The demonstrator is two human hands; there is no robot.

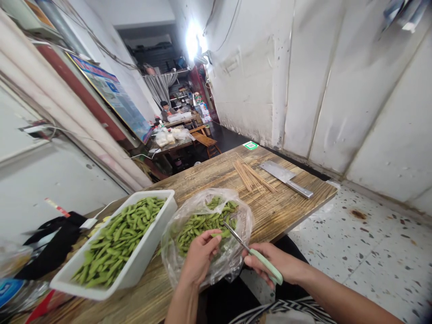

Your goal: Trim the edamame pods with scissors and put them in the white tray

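Observation:
My left hand (201, 253) pinches an edamame pod (216, 232) between thumb and fingertips, above a clear plastic bag (245, 211) with many green pods inside. My right hand (270, 261) grips scissors (261, 259) with pale green handles. Their metal blades point up and left over the bag, close to the held pod; whether the blades touch it I cannot tell. To the left of the bag stands a white rectangular tub (135, 276) heaped with edamame pods (118, 238).
On the wooden table (216, 177) lie a bundle of thin bamboo skewers (251, 175) and a cleaver (286, 177). A black bag (47, 247) and a plastic bottle (20, 294) sit at the left. Another person (166, 110) sits at a far table.

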